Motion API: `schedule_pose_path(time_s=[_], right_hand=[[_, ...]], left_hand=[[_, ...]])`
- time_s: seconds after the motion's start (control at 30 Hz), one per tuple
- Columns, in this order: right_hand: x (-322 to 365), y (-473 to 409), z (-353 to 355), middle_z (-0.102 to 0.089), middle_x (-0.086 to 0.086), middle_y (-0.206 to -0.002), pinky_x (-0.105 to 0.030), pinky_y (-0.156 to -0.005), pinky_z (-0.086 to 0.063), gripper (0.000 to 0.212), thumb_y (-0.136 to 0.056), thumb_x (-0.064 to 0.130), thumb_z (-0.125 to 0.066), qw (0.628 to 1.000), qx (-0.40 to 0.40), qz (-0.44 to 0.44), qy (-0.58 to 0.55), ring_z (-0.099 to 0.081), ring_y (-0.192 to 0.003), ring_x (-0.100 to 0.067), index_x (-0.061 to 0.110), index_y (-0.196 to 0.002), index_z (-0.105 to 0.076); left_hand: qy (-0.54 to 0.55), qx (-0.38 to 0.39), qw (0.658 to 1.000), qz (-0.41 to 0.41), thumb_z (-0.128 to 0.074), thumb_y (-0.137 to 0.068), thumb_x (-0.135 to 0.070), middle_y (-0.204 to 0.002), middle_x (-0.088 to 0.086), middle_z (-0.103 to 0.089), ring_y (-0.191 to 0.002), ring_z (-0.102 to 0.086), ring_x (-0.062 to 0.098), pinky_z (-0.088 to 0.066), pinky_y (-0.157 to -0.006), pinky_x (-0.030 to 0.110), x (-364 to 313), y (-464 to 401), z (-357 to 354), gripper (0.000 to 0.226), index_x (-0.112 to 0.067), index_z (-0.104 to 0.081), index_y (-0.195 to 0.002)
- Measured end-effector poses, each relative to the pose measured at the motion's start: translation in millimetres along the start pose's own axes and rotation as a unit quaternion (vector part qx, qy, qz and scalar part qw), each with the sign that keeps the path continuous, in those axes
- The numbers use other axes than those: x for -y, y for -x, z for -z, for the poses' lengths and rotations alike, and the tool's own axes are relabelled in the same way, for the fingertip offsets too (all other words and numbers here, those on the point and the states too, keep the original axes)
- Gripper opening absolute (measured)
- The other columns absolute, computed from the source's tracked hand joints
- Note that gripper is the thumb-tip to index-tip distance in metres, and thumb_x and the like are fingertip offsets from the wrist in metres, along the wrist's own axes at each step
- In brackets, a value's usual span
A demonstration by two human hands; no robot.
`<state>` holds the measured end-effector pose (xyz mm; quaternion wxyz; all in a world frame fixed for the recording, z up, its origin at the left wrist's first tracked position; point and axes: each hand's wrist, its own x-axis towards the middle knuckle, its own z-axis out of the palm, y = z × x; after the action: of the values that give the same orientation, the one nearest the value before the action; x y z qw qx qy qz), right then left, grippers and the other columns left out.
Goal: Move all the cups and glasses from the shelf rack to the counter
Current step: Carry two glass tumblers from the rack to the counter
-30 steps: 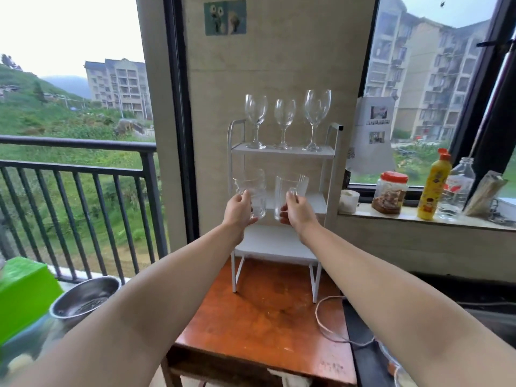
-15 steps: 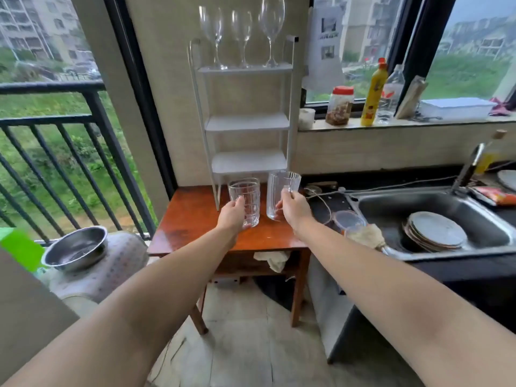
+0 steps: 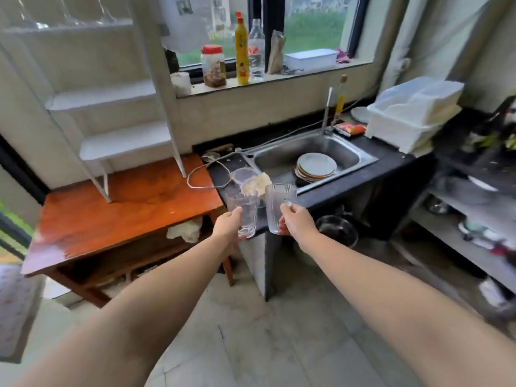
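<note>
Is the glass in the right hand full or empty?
Empty: the glass in the right hand is clear all through, with no liquid line visible.

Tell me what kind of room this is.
Most likely a small home kitchen: a steel sink holds stacked plates, a white dish rack sits beside it, and bottles line the windowsill.

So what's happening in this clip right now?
A person is carrying two clear tumblers, one gripped in the left hand, one in the right hand, held in the air over the edge of the dark counter beside the sink. Neither is set down yet. Stemmed glasses remain on the white shelf rack.
</note>
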<state>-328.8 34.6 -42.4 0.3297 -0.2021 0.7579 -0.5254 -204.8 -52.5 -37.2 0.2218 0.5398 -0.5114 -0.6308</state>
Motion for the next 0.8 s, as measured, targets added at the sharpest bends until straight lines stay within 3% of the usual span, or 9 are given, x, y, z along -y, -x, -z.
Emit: schedule_pose_path(time_s=[0.07,0.17,0.23,0.3,0.53,0.7,0.8], right_hand=[[-21.2,8.2,52.5,-0.050,-0.005,-0.063,-0.026,-0.057,-0.053,0.036,-0.099,0.026,-0.043,0.999,-0.031,-0.012,-0.017,-0.050,-0.056,-0.015,0.013,-0.067,-0.049],[-50.2,24.4,126.0,-0.050,-0.005,-0.063,-0.036,-0.064,-0.058,0.036,-0.100,0.027,-0.042,0.996,-0.079,-0.029,-0.038,-0.050,-0.057,-0.016,0.012,-0.067,-0.049],[-66.1,35.5,169.5,-0.049,-0.005,-0.063,-0.028,-0.056,-0.058,0.037,-0.099,0.025,-0.041,0.992,-0.116,-0.039,-0.041,-0.050,-0.055,-0.016,0.011,-0.066,-0.048],[-82.9,48.0,215.1,-0.048,-0.005,-0.063,-0.021,-0.045,-0.052,0.037,-0.099,0.023,-0.041,0.985,-0.156,-0.051,-0.048,-0.049,-0.054,-0.016,0.011,-0.065,-0.047],[-133.2,86.2,335.0,-0.048,-0.006,-0.063,-0.024,-0.047,-0.053,0.032,-0.098,0.019,-0.041,0.956,-0.261,-0.089,-0.100,-0.049,-0.052,-0.017,0.012,-0.068,-0.047],[-171.5,107.0,405.0,-0.048,-0.007,-0.060,-0.029,-0.051,-0.051,0.035,-0.098,0.020,-0.040,0.925,-0.332,-0.127,-0.137,-0.049,-0.051,-0.017,0.013,-0.065,-0.047],[-190.5,113.2,446.4,-0.047,-0.007,-0.059,-0.027,-0.046,-0.050,0.036,-0.099,0.018,-0.041,0.900,-0.378,-0.148,-0.161,-0.047,-0.049,-0.017,0.009,-0.064,-0.047]], left_hand=[[-0.004,0.034,0.999,0.004,-0.044,-0.100,-0.027,-0.081,0.008,-0.045,-0.060,-0.042,0.012,-0.054,-0.077,0.040,4.1,19.9,-49.3,0.023,-0.008,-0.053,-0.090],[-0.003,0.077,0.997,0.016,-0.044,-0.101,-0.024,-0.093,0.010,-0.050,-0.071,-0.054,0.016,-0.052,-0.074,0.036,11.3,55.9,-118.0,0.023,-0.008,-0.056,-0.112],[-0.008,0.107,0.994,0.024,-0.045,-0.100,-0.025,-0.093,0.010,-0.054,-0.081,-0.061,0.019,-0.053,-0.079,0.037,18.4,74.8,-158.2,0.036,0.001,-0.056,-0.123],[-0.023,0.135,0.990,0.028,-0.046,-0.100,-0.027,-0.081,0.006,-0.050,-0.071,-0.056,0.016,-0.054,-0.083,0.040,29.6,93.2,-201.8,0.042,0.003,-0.055,-0.127],[-0.085,0.237,0.967,0.026,-0.046,-0.099,-0.029,-0.075,0.002,-0.047,-0.060,-0.048,0.014,-0.056,-0.077,0.038,63.3,147.6,-327.6,0.027,-0.009,-0.057,-0.113],[-0.144,0.313,0.939,0.016,-0.047,-0.096,-0.032,-0.095,0.009,-0.059,-0.081,-0.063,0.025,-0.058,-0.064,0.035,84.2,170.5,-410.3,0.036,-0.006,-0.061,-0.116],[-0.163,0.349,0.923,0.024,-0.048,-0.097,-0.029,-0.091,0.008,-0.057,-0.085,-0.060,0.024,-0.055,-0.058,0.031,93.4,183.2,-459.2,0.025,-0.008,-0.059,-0.107]])
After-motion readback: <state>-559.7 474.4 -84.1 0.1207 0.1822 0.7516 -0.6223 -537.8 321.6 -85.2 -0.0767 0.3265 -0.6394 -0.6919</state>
